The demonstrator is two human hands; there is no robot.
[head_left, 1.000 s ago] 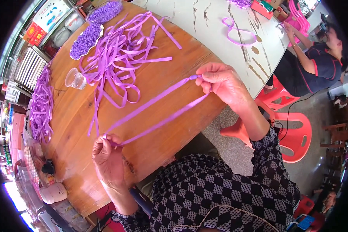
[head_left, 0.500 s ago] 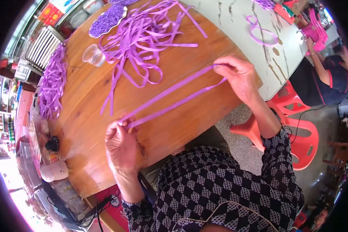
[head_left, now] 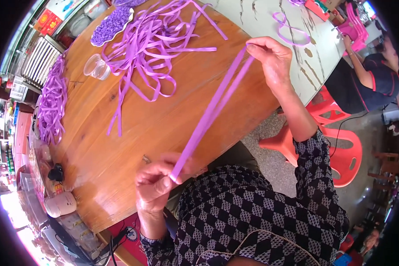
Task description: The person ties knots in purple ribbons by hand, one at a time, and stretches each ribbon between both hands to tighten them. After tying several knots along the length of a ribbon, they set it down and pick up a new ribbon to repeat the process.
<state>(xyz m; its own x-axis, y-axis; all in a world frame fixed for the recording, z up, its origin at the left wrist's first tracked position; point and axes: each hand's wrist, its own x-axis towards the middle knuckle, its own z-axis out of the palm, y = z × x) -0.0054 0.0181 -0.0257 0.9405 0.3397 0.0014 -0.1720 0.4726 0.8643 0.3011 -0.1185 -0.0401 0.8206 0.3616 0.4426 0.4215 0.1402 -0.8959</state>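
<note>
A long purple ribbon, doubled into two strands, stretches taut between my hands above the round wooden table. My left hand pinches its near ends at the table's front edge. My right hand holds its far fold, raised over the table's right side. A loose pile of purple ribbons lies on the table beyond, apart from both hands.
A clear plastic cup sits left of the pile. More purple ribbons heap at the table's left rim, and a purple woven piece lies at the back. A seated person works at the white table. Red plastic stools stand at right.
Both hands have pulled the doubled ribbon up and toward me; the left hand moved right to the table's front edge, and the two strands now lie closer together.
</note>
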